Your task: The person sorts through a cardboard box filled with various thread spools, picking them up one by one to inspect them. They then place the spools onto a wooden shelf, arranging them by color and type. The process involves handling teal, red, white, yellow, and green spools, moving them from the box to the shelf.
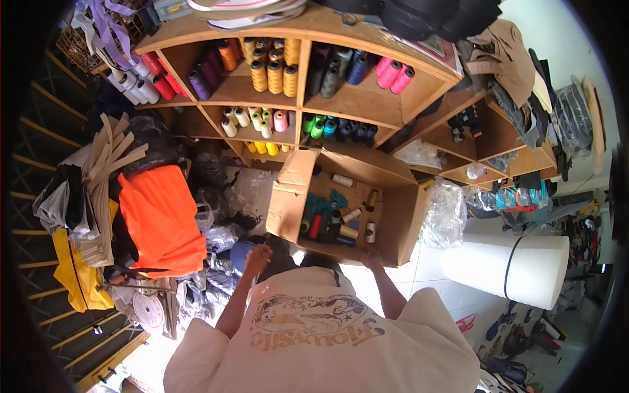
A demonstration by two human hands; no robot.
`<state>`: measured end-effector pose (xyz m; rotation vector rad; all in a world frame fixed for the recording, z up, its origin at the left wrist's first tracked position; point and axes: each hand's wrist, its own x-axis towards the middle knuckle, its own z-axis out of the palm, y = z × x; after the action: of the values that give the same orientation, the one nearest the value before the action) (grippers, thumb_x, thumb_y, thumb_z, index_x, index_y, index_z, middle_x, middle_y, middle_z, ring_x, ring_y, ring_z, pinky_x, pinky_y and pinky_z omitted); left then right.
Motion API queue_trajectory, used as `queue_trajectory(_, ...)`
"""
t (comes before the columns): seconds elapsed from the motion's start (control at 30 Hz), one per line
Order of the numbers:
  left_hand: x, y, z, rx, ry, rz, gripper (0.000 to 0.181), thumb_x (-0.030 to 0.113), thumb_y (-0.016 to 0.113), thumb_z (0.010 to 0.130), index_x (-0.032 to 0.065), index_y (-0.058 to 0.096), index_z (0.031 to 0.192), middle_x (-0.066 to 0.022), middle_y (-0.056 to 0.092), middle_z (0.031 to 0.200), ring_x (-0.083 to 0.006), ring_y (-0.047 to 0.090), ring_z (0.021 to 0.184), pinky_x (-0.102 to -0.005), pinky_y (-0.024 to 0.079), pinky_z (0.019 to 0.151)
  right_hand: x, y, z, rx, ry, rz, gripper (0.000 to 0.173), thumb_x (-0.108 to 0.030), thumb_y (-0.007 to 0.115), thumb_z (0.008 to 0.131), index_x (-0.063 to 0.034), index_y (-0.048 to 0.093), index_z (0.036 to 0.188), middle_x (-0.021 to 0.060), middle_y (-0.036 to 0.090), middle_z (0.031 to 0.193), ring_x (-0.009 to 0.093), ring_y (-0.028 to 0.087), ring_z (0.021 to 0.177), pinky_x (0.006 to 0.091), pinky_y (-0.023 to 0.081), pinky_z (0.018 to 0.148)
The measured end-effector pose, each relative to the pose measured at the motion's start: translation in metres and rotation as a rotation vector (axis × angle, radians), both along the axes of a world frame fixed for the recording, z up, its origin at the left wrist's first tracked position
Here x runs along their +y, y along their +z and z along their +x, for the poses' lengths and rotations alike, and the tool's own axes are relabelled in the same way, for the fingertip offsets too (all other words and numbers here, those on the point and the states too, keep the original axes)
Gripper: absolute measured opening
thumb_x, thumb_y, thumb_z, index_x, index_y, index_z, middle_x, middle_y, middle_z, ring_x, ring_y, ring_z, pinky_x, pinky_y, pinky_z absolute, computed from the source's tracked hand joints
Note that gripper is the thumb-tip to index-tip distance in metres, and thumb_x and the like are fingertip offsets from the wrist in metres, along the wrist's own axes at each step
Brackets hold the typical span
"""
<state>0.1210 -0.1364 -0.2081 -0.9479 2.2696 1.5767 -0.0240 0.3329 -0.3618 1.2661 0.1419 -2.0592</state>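
An open cardboard box [405, 221] stands before me, one flap [291, 194] folded outward on its left. Inside lie several thread spools, among them a white spool [370, 232], a red spool [315, 227] and a cream spool [348, 232], beside a tangle of teal material [338, 198]. My right hand [372, 259] grips the box's near edge; its fingertips are partly hidden. To the left of the box, my left hand [259, 259] is beside a round navy item [242, 255], its fingers bent. Whether it holds anything is unclear.
Behind the box rises a wooden shelf [351, 100] with thread cones [274, 76] in many colours. Bright orange fabric [164, 221] and plastic-wrapped bundles [221, 238] crowd the left. On the right are clear plastic wrapping [444, 213] and a strapped white foam roll [484, 263].
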Motion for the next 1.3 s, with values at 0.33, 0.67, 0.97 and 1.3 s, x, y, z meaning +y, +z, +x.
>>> queue_trajectory(0.33,0.080,-0.090,0.078,-0.354,0.112,-0.127,0.031,0.033,0.066,0.080,0.0094,0.068,0.098,-0.0161,0.070,0.085,-0.0313,0.068,0.084,-0.0400,0.052,0.077,0.184,-0.173,-0.026,-0.272,-0.145,-0.308,0.049,-0.043,0.035,0.093,-0.0069,0.062,0.113,0.0105,0.062,0.112,0.026,0.052,0.095,0.0295,0.056,0.058)
queue_trajectory(0.67,0.107,-0.051,0.123,-0.282,0.236,-0.233,0.026,0.027,0.065,0.082,0.0065,0.068,0.096,-0.0158,0.070,0.087,-0.0293,0.068,0.083,-0.0394,0.052,0.076,0.027,-0.066,-0.065,1.045,1.522,1.274,0.037,-0.034,0.046,0.087,-0.0068,0.060,0.107,0.0123,0.062,0.108,0.028,0.055,0.092,0.0326,0.055,0.063)
queue_trajectory(0.97,0.136,-0.070,0.134,-0.243,0.366,-0.265,0.025,0.022,0.065,0.080,0.0040,0.067,0.097,-0.0152,0.069,0.087,-0.0275,0.067,0.082,-0.0381,0.052,0.075,0.009,-0.124,-0.099,0.902,2.066,1.496,0.028,-0.026,0.056,0.082,-0.0067,0.059,0.102,0.0140,0.062,0.104,0.030,0.059,0.089,0.0353,0.053,0.067)
queue_trajectory(1.3,0.138,-0.056,0.107,-0.086,0.409,-0.141,0.025,0.022,0.067,0.083,0.0043,0.066,0.100,-0.0103,0.068,0.086,-0.0210,0.067,0.082,-0.0350,0.053,0.075,0.016,-0.117,-0.073,1.538,1.414,2.038,0.025,-0.017,0.067,0.076,-0.0065,0.057,0.097,0.0158,0.062,0.100,0.032,0.062,0.085,0.0383,0.052,0.072)
